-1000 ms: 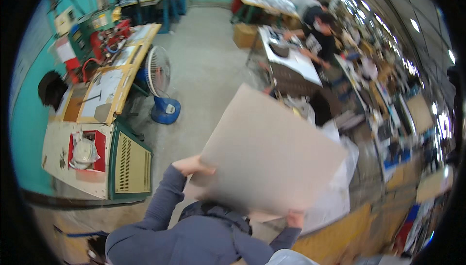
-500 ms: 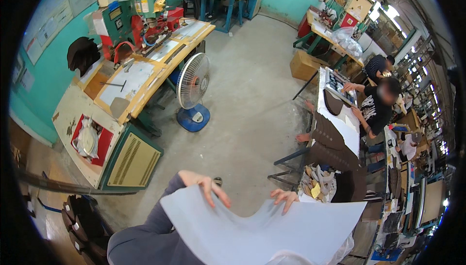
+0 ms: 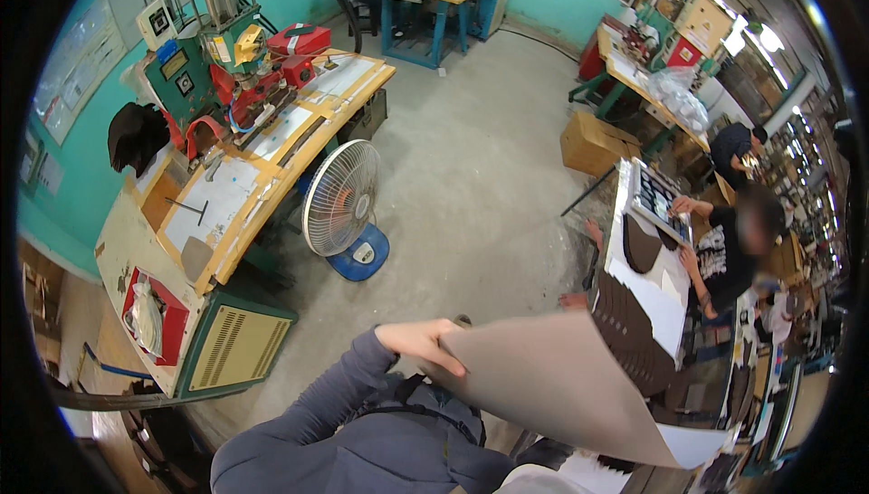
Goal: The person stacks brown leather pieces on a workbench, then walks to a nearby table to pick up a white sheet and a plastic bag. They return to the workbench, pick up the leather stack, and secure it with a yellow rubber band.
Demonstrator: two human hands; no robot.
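Note:
My left hand [image 3: 424, 342], with its grey sleeve running up from the lower left, is closed on the left edge of a large flexible sheet [image 3: 552, 381]. The sheet shows a brownish-grey face, and its lower right corner curls over to a white side. It slants across in front of my body toward the right-hand worktable. My right hand does not show; the sheet covers the area on that side.
A white and blue fan [image 3: 342, 197] stands on the floor beside a workbench [image 3: 299, 155] with a green and red machine [image 3: 204, 60]. At right, a co-worker [image 3: 738, 241] leans over a worktable [image 3: 647, 304] carrying overlapping dark brown pieces [image 3: 625, 327]. A cardboard box [image 3: 597, 143] sits beyond.
The sheet has swung up and to the right, turning from its white side to the brownish-grey one. My left hand has moved right with it. My right hand has gone out of sight.

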